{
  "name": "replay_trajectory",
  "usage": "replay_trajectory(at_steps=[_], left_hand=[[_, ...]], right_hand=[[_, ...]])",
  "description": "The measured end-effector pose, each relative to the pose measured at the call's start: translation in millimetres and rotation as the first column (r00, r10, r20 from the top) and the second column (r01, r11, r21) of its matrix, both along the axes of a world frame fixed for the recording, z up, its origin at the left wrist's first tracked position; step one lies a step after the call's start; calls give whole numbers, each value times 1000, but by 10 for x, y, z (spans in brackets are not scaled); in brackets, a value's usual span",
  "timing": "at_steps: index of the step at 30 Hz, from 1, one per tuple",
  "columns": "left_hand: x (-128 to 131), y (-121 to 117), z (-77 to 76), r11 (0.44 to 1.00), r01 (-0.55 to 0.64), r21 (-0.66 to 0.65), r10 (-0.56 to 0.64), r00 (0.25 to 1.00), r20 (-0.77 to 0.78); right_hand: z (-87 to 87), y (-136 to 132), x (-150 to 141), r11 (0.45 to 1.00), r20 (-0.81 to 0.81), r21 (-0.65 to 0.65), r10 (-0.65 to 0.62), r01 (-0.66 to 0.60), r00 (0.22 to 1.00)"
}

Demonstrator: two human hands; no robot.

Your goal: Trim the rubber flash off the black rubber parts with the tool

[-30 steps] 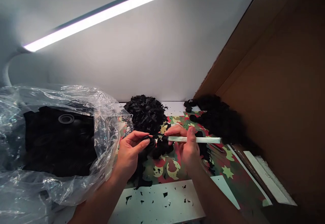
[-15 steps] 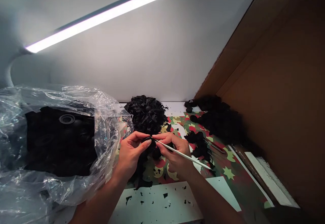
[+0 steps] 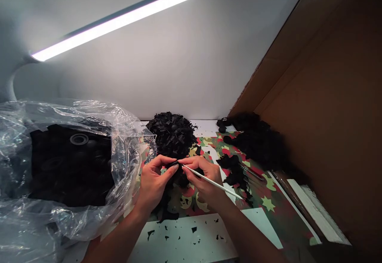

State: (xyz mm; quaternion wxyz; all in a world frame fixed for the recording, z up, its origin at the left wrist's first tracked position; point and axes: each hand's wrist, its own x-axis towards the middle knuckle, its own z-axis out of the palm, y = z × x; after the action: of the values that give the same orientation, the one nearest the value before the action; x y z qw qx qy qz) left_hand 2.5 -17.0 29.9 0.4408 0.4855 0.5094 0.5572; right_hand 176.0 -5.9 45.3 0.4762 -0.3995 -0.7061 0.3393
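Note:
Between my two hands is a small black piece [image 3: 176, 163], mostly covered by fingers, so its exact kind does not show. My left hand [image 3: 155, 179] pinches it between thumb and forefinger. My right hand [image 3: 207, 177] is closed round a thin white stick-like tool [image 3: 216, 184], whose tip meets the black piece while its tail slants down to the right. Below and behind the hands lie loose black scraps [image 3: 167, 207]. Right of my right hand is a clump of ragged black bits [image 3: 235, 171].
A clear plastic bag [image 3: 125, 159] of black parts [image 3: 71, 171] stands at left. Behind the hands rises a heap of black shavings [image 3: 171, 133]; another dark pile [image 3: 262, 139] sits by the cardboard wall [image 3: 328, 108]. A slim metallic tool [image 3: 253, 172] lies on the patterned sheet [image 3: 280, 215]. A lamp [image 3: 119, 20] shines overhead.
The white tool's tail has shifted slightly left and its angle has altered a little. Both hands stay close together at the black piece.

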Motion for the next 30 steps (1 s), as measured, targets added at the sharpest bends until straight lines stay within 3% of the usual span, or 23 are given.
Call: replay_trajectory(at_steps=[7, 13, 17, 23, 26, 30], left_hand=[[19, -9, 23, 999, -32, 27, 33, 998, -49], [18, -21, -20, 999, -9, 32, 11, 998, -57], [4, 15, -39, 999, 47, -28, -44, 995, 89], [-29, 115, -132, 979, 171, -113, -116, 917, 381], [-33, 118, -135, 962, 226, -155, -160, 922, 354], [-17, 91, -99, 974, 208, -89, -191, 966, 175]], right_hand=[[-52, -29, -30, 997, 54, 69, -28, 25, 998], [-183, 52, -67, 956, 160, 274, -156, 108, 975], [-151, 143, 27, 971, 173, 196, -173, 139, 970], [-156, 131, 127, 1000, 3, -29, 0, 0, 1000], [-188, 106, 84, 989, 25, -141, 45, -41, 999], [-185, 90, 5, 981, 41, -192, 37, -28, 998]])
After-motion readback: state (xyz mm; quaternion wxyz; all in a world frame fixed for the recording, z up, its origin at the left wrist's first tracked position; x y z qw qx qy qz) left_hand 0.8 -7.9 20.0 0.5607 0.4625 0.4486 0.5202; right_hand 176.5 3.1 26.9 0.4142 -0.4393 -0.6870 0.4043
